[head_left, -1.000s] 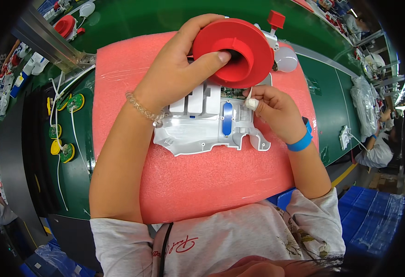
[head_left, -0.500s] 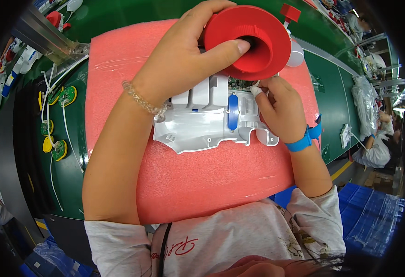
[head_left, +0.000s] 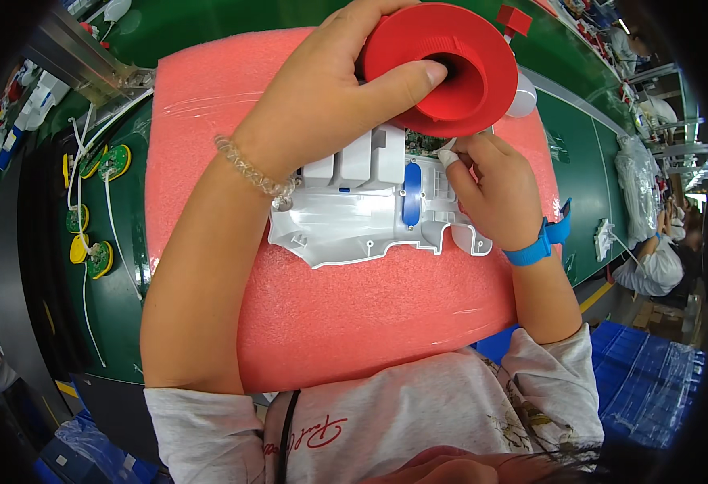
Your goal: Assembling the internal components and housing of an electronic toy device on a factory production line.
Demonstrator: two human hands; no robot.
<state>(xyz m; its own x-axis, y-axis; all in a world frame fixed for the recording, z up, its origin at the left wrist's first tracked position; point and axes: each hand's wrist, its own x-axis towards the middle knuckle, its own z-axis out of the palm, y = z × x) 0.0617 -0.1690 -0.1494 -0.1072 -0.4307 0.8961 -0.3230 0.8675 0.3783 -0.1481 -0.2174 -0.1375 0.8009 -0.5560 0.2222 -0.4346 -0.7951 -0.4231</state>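
My left hand [head_left: 317, 109] is closed round a red funnel-shaped plastic part [head_left: 487, 60], with the thumb inside its wide mouth and the other fingers mostly hidden behind it. Below the funnel lies a white plastic housing shell [head_left: 334, 226] with a blue oval insert [head_left: 411, 194]. Part of a green circuit board [head_left: 423, 143] shows at the shell's upper edge, under the funnel. Beside that board my right hand [head_left: 499, 194] is closed in a pinch, a white covering seemingly on its thumb tip. Whatever its fingertips hold is hidden.
A pink foam pad [head_left: 329, 339] supports the shell on a green table. Several round yellow-rimmed circuit boards [head_left: 116, 161] with white cables lie at the left. A red block [head_left: 515, 20] and a pale rounded part [head_left: 523, 98] stand beyond the funnel. Blue crates [head_left: 644, 383] sit lower right.
The funnel and my left hand have shifted slightly right and up. My right hand stays at the circuit board, still pinching, with only a small shift.
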